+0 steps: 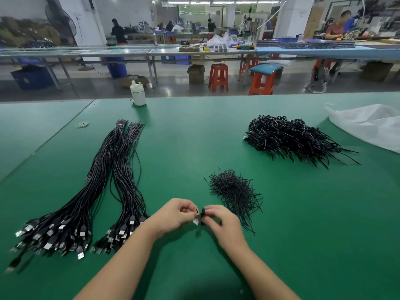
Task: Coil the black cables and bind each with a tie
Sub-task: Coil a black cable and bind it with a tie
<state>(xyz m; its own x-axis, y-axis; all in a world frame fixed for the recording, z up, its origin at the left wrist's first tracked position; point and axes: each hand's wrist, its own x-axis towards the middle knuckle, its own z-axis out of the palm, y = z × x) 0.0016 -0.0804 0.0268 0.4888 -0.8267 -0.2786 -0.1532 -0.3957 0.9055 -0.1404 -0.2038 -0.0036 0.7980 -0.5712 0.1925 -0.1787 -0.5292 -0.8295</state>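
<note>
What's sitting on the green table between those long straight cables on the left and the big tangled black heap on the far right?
In the head view, a small pile of short black ties lies between the straight cables and the coiled heap. Otherwise only bare green table.

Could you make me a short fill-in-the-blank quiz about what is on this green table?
1. The uncoiled USB cables lie to the ____ of both hands.
2. The white bottle stands at the table's ____ edge.
3. The loose ties lie on a ____ mat.
4. The left hand and right hand pinch one small ____ bundle.

Missing words: left; far; green; black
</note>
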